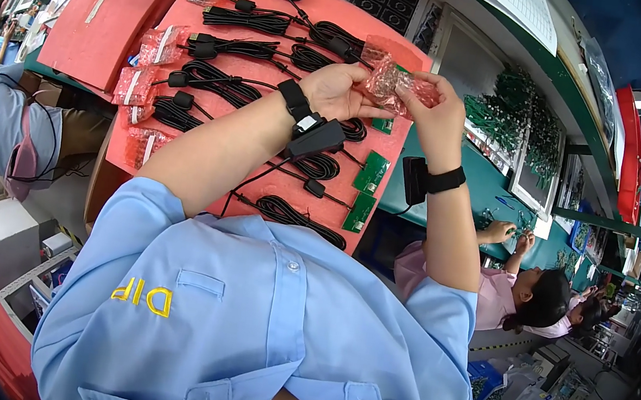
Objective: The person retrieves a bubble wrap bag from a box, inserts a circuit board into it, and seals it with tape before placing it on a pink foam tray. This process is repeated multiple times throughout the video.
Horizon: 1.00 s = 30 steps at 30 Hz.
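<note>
A crinkled pink bubble-wrap bag [386, 80] is held up between my hands, over the far right part of a pink foam sheet [258, 180]. My left hand [336, 91], palm turned up, has its fingers closed at the bag's left side. The thumb and fingers of my right hand [435, 108] pinch its right side. What the bag contains is mostly hidden, though a bit of green shows at its edge. Coiled black cables [244, 20] lie in rows on the sheet. Bare green circuit boards [373, 172] sit at the right ends of the nearer cables.
Pink bubble-wrapped ends [135, 86] line the sheet's left side. Another pink foam sheet [105, 22] lies farther left. A heap of small green parts [503, 103] stands on the right, beneath a green shelf edge [591, 114]. Co-workers in pink [498, 292] sit along the right bench.
</note>
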Tool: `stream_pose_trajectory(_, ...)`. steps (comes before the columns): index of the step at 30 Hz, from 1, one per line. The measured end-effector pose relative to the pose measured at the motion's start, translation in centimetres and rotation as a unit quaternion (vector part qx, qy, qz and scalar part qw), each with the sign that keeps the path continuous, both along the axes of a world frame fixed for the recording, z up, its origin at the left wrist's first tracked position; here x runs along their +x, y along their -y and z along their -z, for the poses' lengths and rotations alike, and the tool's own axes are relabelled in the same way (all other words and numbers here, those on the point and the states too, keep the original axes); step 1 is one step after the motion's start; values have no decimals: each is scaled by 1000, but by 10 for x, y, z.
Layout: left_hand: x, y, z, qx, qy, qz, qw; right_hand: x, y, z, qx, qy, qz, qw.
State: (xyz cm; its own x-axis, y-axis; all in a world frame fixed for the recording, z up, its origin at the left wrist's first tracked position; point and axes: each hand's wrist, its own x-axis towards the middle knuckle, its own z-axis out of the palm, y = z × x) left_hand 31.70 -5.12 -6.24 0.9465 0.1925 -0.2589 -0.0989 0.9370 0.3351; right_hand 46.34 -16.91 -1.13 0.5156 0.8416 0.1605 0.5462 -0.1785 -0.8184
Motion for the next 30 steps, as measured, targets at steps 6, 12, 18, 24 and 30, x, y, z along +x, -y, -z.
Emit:
stream_pose_trajectory(6,5,-1,-1,45,-8,33,998,4,-4,-1,28,-31,-25,999)
stream_pose_trajectory(12,8,-4,-12,31,-36,24,999,9,3,8,60,131,-54,988)
stream_pose_trajectory(18,14,-2,3,83,-104,-17,991,4,-3,7,100,43,-45,993)
stream_pose_trajectory(24,13,-2,4,39,36,-11,999,12,-24,12,78,152,-8,985)
stream_pose_trajectory(30,7,3,-19,28,-2,-33,999,9,-22,4,35,164,-30,985)
